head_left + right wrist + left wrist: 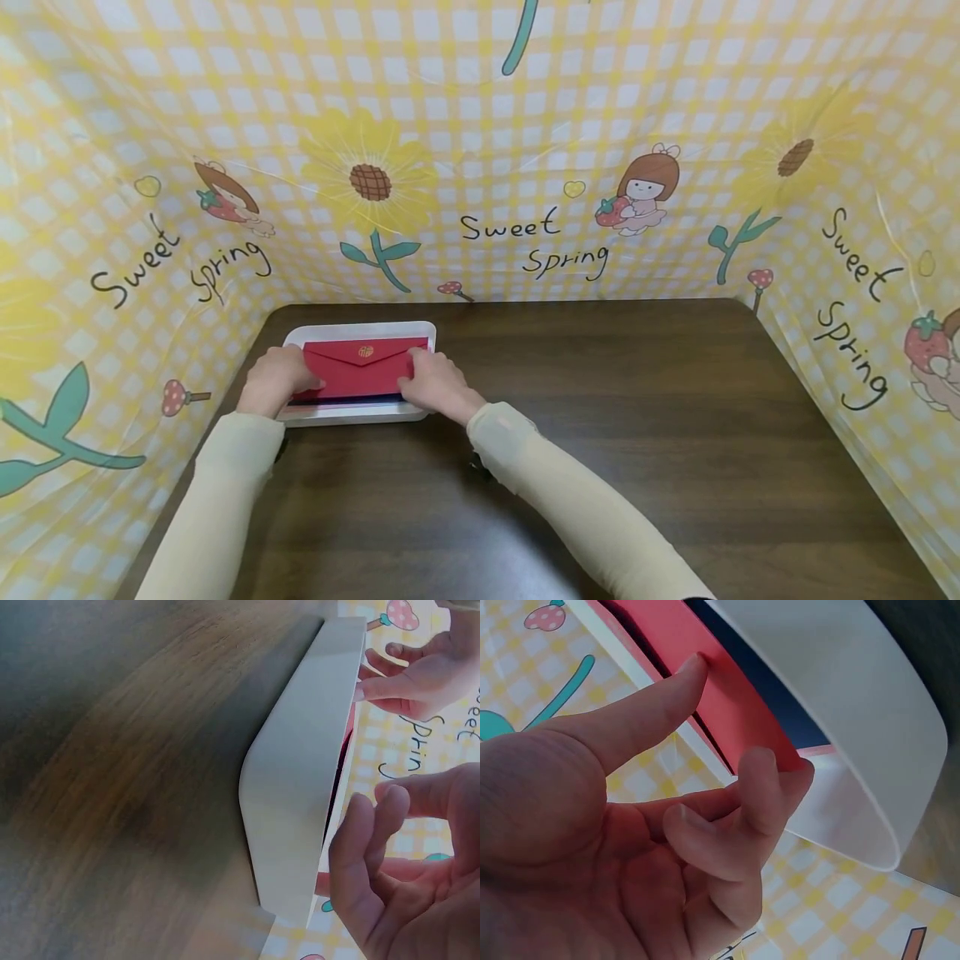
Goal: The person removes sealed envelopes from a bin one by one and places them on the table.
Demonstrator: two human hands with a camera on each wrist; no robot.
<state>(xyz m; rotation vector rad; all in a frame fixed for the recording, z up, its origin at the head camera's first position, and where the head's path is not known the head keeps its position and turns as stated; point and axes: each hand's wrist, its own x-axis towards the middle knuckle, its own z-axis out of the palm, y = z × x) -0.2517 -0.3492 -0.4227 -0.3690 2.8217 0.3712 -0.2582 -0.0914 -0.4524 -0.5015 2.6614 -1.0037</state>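
A: Where do we log the red envelope [358, 375]?

B: In the white tray [358, 414], near the far left corner of the table [615, 433]. It lies flap side up, long side running left to right, over a dark blue piece [777, 703] that shows along its near edge. The gold emblem [365, 351] is in plain sight.

A: State of the hands?

B: Left hand [277, 378]: part closed, pinching the envelope's left end. In the left wrist view we see the thumb laid on the red paper and fingertips at its corner. Right hand [441, 385]: fingers bent, holding the right end. How those fingertips meet the paper we can't make out; the tray wall hides them in the right wrist view.

A: Why one hand at each end?

B: Our reading: something this long and thin would likely sag or swing from a single grip, so paired holds keep it level. They also leave the middle uncovered.

A: And the tray?

B: We judge that its raised rim keeps flat pieces from sliding off sideways. The same rim probably explains why both hands reach in from above, at the short ends.
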